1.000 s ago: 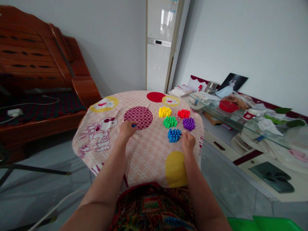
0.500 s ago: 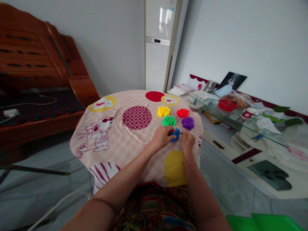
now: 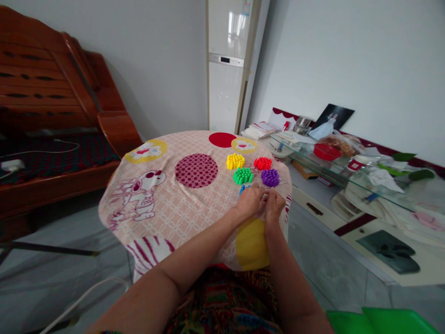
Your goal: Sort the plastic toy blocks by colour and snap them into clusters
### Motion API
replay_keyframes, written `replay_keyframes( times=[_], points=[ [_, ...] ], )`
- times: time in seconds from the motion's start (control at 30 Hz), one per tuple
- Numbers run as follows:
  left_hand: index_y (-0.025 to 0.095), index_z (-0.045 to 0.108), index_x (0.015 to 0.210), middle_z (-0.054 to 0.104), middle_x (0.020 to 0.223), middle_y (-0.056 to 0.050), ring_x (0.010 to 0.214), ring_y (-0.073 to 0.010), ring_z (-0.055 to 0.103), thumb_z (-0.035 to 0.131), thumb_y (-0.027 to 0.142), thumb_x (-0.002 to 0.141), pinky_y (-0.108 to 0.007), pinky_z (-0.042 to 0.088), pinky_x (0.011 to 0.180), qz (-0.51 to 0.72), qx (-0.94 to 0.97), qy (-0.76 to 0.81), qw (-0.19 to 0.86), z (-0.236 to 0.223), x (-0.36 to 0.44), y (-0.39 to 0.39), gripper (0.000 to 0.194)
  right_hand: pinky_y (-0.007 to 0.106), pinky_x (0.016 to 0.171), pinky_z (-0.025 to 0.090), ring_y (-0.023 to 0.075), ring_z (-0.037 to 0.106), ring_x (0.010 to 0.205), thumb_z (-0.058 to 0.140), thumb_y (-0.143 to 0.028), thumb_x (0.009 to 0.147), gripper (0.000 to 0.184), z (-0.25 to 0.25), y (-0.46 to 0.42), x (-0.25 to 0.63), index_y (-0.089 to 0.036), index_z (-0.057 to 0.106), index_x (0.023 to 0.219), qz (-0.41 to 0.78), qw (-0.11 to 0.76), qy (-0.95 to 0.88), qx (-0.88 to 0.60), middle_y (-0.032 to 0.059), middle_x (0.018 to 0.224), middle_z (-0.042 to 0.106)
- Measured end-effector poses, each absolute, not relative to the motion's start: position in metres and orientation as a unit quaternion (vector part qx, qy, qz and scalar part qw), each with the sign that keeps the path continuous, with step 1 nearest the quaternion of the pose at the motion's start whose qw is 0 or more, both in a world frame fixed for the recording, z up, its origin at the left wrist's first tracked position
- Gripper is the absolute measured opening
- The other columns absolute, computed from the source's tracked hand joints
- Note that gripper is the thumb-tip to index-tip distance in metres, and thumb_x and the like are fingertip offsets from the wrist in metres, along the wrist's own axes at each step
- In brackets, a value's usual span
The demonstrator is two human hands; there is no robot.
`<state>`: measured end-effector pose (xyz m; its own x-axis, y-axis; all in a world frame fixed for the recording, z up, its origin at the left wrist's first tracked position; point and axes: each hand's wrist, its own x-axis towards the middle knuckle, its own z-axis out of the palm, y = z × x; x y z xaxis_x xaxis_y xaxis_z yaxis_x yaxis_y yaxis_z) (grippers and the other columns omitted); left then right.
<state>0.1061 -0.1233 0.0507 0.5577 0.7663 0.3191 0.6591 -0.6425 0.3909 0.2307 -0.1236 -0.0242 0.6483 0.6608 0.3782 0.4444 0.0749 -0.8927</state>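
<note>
My left hand (image 3: 251, 202) is closed in front of a cluster of small blue pieces (image 3: 243, 189), which it mostly hides. Close against it on the right, my right hand (image 3: 275, 204) has its fingers pinched together. Whatever the fingertips hold is too small or too hidden to name. Just beyond the hands stand tight clusters of small round-tipped pieces: green (image 3: 243, 176), purple (image 3: 270, 177), yellow (image 3: 235, 161) and red (image 3: 263, 163).
A patterned cloth (image 3: 167, 222) covers the round table. Along the right runs a glass-topped cabinet (image 3: 375, 185) with a red bowl (image 3: 327, 151), papers and bags. A wooden bench (image 3: 45, 116) stands at left, a tall white appliance (image 3: 225, 93) behind. Green plastic (image 3: 378, 321) shows at lower right.
My left hand has moved right, off the blue cluster's left side, and now meets my right hand, covering most of the blue pieces. The view has shifted slightly.
</note>
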Motion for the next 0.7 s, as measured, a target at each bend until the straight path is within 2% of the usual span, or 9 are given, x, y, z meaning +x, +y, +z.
replay_keyframes(
  times=[0.13,0.23,0.37,0.47,0.53,0.7],
  points=[
    [0.012,0.065,0.107,0.063,0.109,-0.016,0.088,-0.0219,0.064,0.046,0.015,0.090,-0.031,0.050,0.075,0.197,0.879,0.422,0.104,0.040,0.113,-0.127,0.026,0.030,0.058,0.044,0.0200,0.060,0.056,0.033,-0.063,0.091,0.066,-0.020,-0.127,0.228,-0.012,0.072,0.078,0.096,0.604,-0.407,-0.678,0.0076,0.058,0.066],
    [0.013,0.063,0.109,0.061,0.112,-0.015,0.091,-0.0224,0.064,0.049,0.016,0.089,-0.032,0.051,0.076,0.200,0.873,0.431,0.108,0.037,0.112,-0.128,0.025,0.030,0.059,0.044,0.0198,0.060,0.058,0.032,-0.062,0.092,0.065,-0.019,-0.128,0.228,-0.012,0.072,0.081,0.096,0.602,-0.413,-0.676,0.0083,0.061,0.067],
    [0.016,0.063,0.107,0.062,0.107,-0.011,0.093,-0.0216,0.062,0.059,0.026,0.086,-0.030,0.050,0.079,0.276,0.846,0.442,0.115,0.044,0.092,-0.117,0.023,0.030,0.061,0.044,0.0190,0.058,0.057,0.032,-0.059,0.092,0.062,-0.021,-0.126,0.230,-0.013,0.072,0.082,0.095,0.602,-0.416,-0.674,0.0053,0.058,0.064],
    [0.016,0.064,0.102,0.065,0.100,-0.008,0.090,-0.0190,0.062,0.058,0.023,0.086,-0.029,0.049,0.080,0.320,0.817,0.466,0.117,0.052,0.058,-0.092,0.019,0.030,0.062,0.043,0.0194,0.058,0.057,0.033,-0.057,0.092,0.059,-0.022,-0.126,0.230,-0.014,0.072,0.080,0.098,0.601,-0.410,-0.679,0.0032,0.054,0.060],
    [0.015,0.065,0.101,0.066,0.095,-0.008,0.087,-0.0187,0.063,0.056,0.017,0.085,-0.029,0.048,0.080,0.305,0.798,0.509,0.103,0.054,0.032,-0.072,0.019,0.030,0.061,0.042,0.0194,0.058,0.057,0.034,-0.056,0.092,0.057,-0.021,-0.127,0.229,-0.015,0.071,0.078,0.101,0.600,-0.409,-0.680,0.0029,0.054,0.060],
    [0.014,0.067,0.098,0.070,0.094,-0.008,0.087,-0.0196,0.065,0.056,0.018,0.084,-0.030,0.049,0.080,0.241,0.800,0.541,0.094,0.049,-0.004,-0.047,0.018,0.030,0.060,0.041,0.0186,0.056,0.057,0.036,-0.059,0.091,0.058,-0.023,-0.127,0.228,-0.015,0.071,0.078,0.104,0.606,-0.413,-0.671,0.0024,0.055,0.060]
  ],
)
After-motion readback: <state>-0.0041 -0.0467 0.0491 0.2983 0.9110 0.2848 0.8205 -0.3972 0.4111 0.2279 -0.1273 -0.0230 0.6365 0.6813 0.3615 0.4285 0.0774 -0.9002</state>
